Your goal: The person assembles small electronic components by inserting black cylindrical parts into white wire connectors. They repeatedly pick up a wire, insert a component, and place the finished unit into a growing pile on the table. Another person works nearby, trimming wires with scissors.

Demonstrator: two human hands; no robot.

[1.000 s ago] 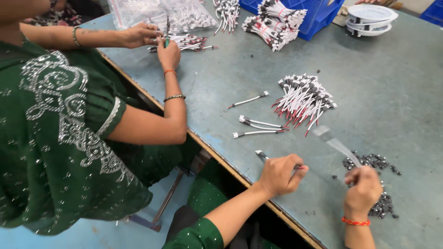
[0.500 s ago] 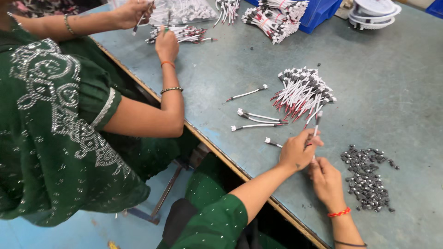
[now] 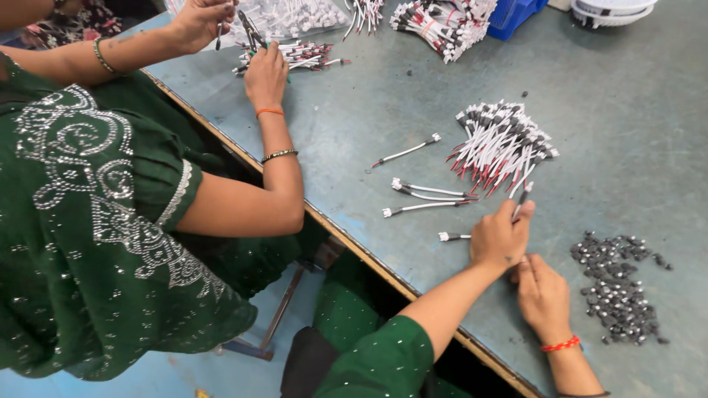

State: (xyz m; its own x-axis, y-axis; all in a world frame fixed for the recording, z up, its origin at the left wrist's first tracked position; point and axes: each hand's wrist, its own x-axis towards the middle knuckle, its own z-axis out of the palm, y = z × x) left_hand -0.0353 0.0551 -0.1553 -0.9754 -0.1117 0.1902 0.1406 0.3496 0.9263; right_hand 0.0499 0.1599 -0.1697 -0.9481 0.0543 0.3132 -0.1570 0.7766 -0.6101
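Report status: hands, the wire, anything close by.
Left hand pinching a white wire. Right hand empty beside it. Wire bundle ahead, dark caps right.

Open tabletop (image 3: 590, 96) far right. Blocked ahead of the left hand (image 3: 500, 237) by the white wire bundle (image 3: 501, 144); loose wires (image 3: 428, 193) lying left; dark small parts (image 3: 618, 287) heaped right of the right hand (image 3: 544, 295).

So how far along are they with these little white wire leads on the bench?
Looks done: a fanned bundle of white leads and four loose leads lying on the table. In hand: the left hand pinches one lead by the bundle, the right hand tucked just under it. Left: a pile of small dark caps remains, so plenty seems unfinished. How many leads are done cannot be told.
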